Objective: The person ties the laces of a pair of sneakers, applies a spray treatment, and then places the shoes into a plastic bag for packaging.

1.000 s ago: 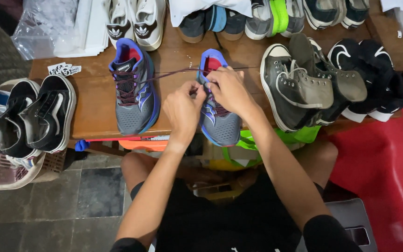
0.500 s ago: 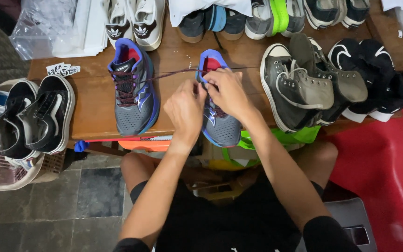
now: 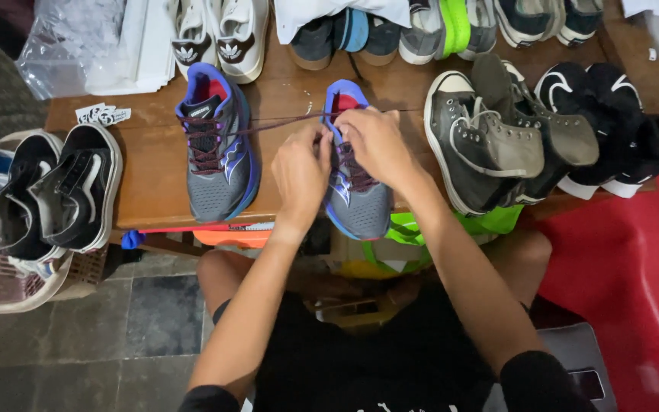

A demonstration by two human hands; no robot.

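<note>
Hands: left hand (image 3: 300,172) and right hand (image 3: 375,145) both pinching dark lace (image 3: 284,123) over grey sneaker (image 3: 356,202).

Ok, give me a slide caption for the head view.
Both hands, left and right, work the laces of a grey running shoe.

- Bare forearms, with short black sleeve edges at five and seven o'clock.
- Black shirt and black shorts; knees bare.
- Hands without gloves or rings.
</note>
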